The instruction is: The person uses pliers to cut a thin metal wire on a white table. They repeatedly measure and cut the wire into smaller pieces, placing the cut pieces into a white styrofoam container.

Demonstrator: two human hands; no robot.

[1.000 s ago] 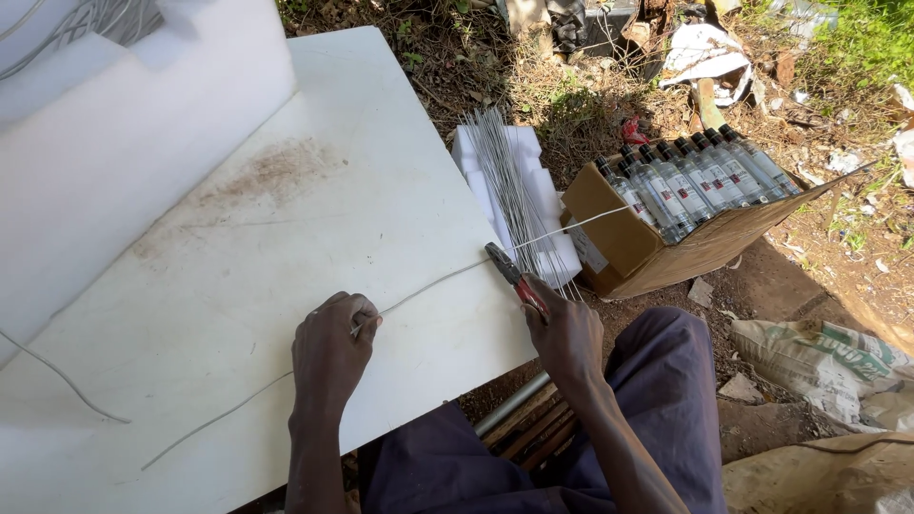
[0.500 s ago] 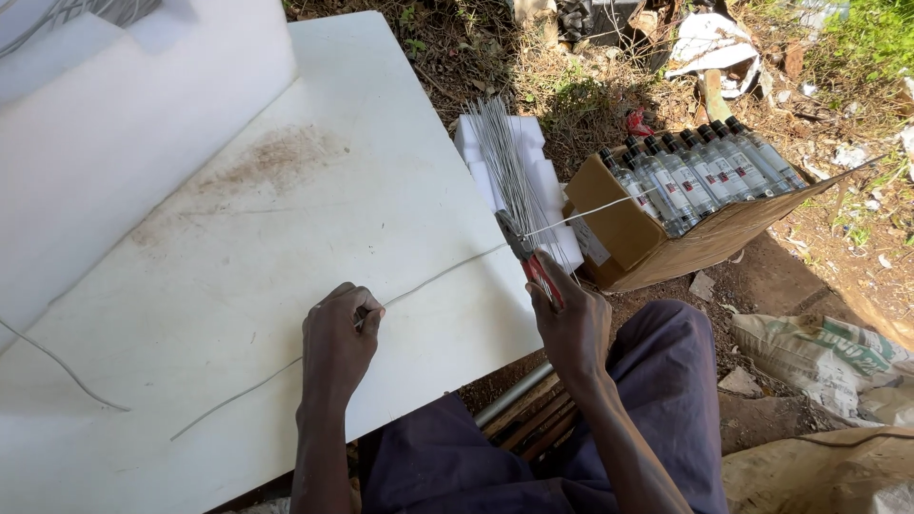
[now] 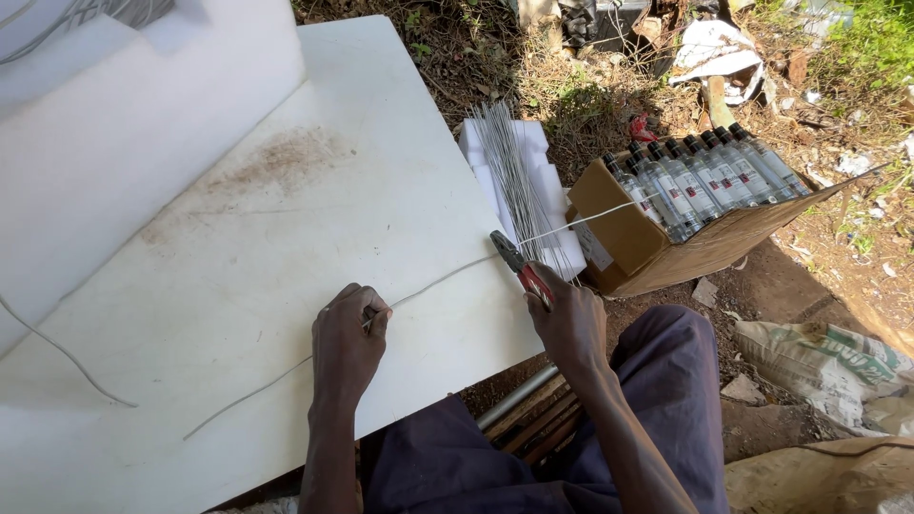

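Observation:
My left hand pinches a long thin white wire against the white table. The wire runs from the lower left across the table and out past its right edge. My right hand grips red-handled pliers, whose jaws close on the wire at the table's right edge. Beyond the pliers a bundle of cut straight wire pieces lies on a white foam block.
A cardboard box holding several bottles sits on the ground to the right. A white slab leans at the far left. Sacks and litter lie on the dirt. Pipes rest under the table by my knees.
The view has shifted slightly. My right hand with the pliers has moved up along the wire to the table's edge. My left hand stays pinching the wire.

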